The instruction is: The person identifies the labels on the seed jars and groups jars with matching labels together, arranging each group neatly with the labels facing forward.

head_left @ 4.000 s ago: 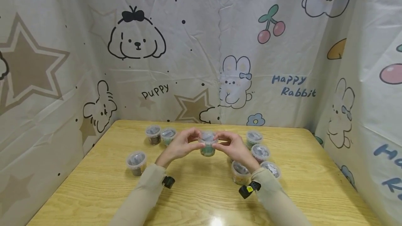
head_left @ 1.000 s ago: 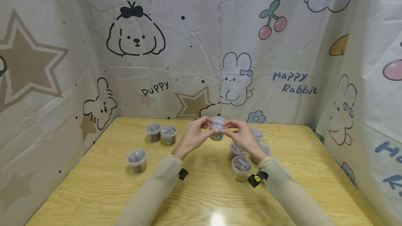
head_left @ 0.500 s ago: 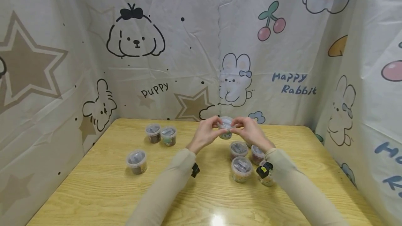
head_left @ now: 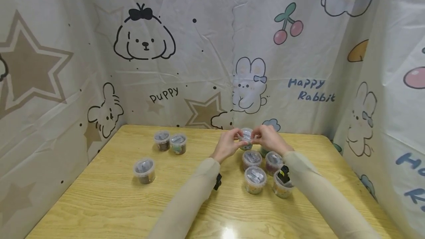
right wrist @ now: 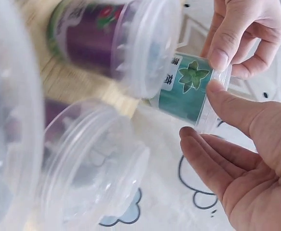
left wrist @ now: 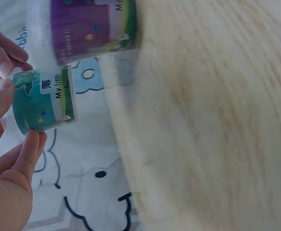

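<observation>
A small clear plastic tub with a teal label is held upright at the back right of the table. My left hand pinches its lid rim from the left, and my right hand from the right. In the left wrist view the teal tub shows a leaf picture and printed lettering. The right wrist view has both thumbs at the lid edge of that tub. Close in front of it stands a purple-labelled tub. A green tub is partly hidden behind my right hand.
Near my right forearm stand a tub, a dark-red one, a yellowish one and another by the wrist camera. Further left are two adjoining tubs and a lone tub. A patterned curtain borders the wooden table.
Both hands have carried the teal-labelled tub to the right, from the back middle to behind the right-hand group. Over the last half second it has also come lower.
</observation>
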`<state>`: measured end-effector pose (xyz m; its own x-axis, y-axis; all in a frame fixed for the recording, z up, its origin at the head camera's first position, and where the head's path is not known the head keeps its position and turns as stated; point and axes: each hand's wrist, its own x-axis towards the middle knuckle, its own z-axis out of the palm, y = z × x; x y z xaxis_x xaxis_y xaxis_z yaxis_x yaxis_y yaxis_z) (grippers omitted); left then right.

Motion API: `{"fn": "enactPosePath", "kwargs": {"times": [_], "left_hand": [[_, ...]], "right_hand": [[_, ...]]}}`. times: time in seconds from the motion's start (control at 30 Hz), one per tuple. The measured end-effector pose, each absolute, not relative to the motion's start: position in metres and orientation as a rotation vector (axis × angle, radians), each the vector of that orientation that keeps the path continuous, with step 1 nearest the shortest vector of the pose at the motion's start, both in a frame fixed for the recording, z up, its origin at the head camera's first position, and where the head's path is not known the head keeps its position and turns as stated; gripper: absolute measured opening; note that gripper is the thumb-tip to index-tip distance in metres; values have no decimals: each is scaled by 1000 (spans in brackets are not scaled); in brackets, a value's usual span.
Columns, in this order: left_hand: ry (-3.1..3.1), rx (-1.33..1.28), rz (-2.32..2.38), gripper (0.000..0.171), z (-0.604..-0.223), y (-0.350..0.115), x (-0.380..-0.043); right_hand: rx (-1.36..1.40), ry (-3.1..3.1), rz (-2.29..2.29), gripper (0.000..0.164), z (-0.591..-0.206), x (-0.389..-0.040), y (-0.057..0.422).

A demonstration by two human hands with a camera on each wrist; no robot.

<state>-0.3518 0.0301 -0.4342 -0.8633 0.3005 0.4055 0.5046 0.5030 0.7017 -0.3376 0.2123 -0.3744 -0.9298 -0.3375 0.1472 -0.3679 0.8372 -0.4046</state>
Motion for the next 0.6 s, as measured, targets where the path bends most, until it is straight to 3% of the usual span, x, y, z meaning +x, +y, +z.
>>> {"fn": "enactPosePath", "kwargs": {"times": [0.37, 0.6], "left_hand": [[-2592, -675, -1248, 13, -448, 40, -358], [-2662, -675, -1256, 18, -455, 41, -358]], "right_hand": [[618, -2995, 543, 11, -390, -353, 217], [653, -3017, 470, 12, -397, -356, 215]]}}
